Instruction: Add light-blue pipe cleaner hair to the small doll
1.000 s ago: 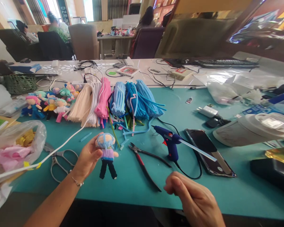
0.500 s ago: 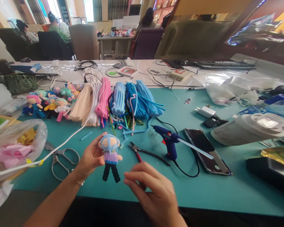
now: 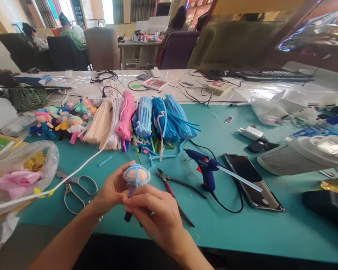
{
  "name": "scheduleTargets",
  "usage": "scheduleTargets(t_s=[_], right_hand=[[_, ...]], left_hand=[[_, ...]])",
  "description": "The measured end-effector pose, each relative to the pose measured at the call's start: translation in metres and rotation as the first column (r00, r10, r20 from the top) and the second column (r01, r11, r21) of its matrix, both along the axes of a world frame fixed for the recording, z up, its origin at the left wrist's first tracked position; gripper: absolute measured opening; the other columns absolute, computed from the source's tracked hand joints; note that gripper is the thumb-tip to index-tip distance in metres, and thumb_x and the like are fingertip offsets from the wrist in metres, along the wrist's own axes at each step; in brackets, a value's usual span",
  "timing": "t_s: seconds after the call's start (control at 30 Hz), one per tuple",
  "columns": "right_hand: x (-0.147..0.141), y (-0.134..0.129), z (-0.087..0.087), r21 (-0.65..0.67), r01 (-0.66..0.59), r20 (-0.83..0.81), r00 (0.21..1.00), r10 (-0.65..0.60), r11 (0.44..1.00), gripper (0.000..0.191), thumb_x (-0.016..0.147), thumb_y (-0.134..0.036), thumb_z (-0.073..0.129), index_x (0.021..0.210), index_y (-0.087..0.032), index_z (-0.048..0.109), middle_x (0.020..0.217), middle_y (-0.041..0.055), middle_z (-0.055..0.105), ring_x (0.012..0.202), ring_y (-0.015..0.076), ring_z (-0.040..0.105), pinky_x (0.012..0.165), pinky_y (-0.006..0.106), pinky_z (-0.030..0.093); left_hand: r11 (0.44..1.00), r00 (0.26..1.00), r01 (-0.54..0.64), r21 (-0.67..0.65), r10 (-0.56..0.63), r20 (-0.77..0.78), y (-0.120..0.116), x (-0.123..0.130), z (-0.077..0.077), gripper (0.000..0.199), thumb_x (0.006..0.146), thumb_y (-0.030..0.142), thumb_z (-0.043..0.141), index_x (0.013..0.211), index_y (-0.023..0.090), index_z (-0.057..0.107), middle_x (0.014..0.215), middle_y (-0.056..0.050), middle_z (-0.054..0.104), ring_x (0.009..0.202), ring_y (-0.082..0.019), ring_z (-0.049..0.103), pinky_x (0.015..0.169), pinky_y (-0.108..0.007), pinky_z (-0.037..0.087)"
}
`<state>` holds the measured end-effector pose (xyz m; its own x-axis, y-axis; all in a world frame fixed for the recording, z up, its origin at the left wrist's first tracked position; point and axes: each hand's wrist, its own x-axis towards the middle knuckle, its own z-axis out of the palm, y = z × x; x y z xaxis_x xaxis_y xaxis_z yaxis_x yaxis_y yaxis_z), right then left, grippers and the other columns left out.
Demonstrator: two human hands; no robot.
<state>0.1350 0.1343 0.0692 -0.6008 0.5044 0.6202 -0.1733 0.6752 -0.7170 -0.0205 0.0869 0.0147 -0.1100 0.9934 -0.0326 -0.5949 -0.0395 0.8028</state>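
Between my two hands is a small pipe-cleaner doll (image 3: 137,176) with a peach head, light blue strands over it, and black legs. My left hand (image 3: 112,190) grips it from the left, fingers behind the head. My right hand (image 3: 154,208) is closed on the doll's body from the right and covers most of the purple top. Just beyond my right hand lie red-and-black cutting pliers (image 3: 173,187), jaws apart. A blue glue gun (image 3: 204,168) with a clear glue stick stands to their right. Scissors (image 3: 76,185) rest left of my left wrist.
Bundles of pipe cleaners (image 3: 143,116) stand across the mat behind the doll, with several finished dolls (image 3: 62,120) to their left. A phone (image 3: 252,180) and a grey cup (image 3: 301,155) are at right. A white cable (image 3: 81,167) crosses the left side near a plastic bag (image 3: 49,157).
My right hand has moved left and up onto the doll and closed on its body. The doll's head now tips toward me, and its legs are mostly hidden.
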Motion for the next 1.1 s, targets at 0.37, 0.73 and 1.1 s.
scheduleTargets(t_s=[0.37,0.73,1.1], right_hand=[[0.005,0.012,0.0,0.184,-0.131,0.161,0.982,0.102,0.974,0.017,0.103,-0.019,0.048,0.089,-0.021,0.057,0.077,0.0018,0.069,0.068,0.0131,0.069,0.062,0.022,0.053],[0.006,0.013,0.004,0.229,-0.118,0.2,0.977,0.072,0.966,0.022,0.107,-0.023,0.039,0.088,-0.023,0.051,0.076,0.001,0.065,0.061,0.0125,0.06,0.055,0.022,0.047],[0.007,0.014,0.0,0.222,-0.108,0.132,0.988,0.08,0.969,0.011,0.103,-0.016,0.049,0.1,-0.02,0.058,0.084,0.0047,0.072,0.073,0.015,0.07,0.063,0.023,0.053]], left_hand=[[0.998,0.999,0.042,-0.041,-0.042,0.02,0.0,0.003,0.005,0.088,0.043,0.034,0.1,0.125,0.023,0.071,0.111,-0.01,0.076,0.107,-0.03,0.07,0.098,-0.042,0.052],[0.998,0.998,0.065,-0.002,-0.065,0.0,0.001,0.0,-0.003,0.092,0.045,0.039,0.099,0.13,0.023,0.067,0.117,-0.013,0.073,0.114,-0.036,0.066,0.104,-0.048,0.047],[0.998,0.998,0.058,-0.002,-0.058,-0.007,0.0,0.002,0.001,0.085,0.05,0.037,0.098,0.129,0.023,0.068,0.117,-0.013,0.074,0.113,-0.033,0.067,0.102,-0.046,0.049]])
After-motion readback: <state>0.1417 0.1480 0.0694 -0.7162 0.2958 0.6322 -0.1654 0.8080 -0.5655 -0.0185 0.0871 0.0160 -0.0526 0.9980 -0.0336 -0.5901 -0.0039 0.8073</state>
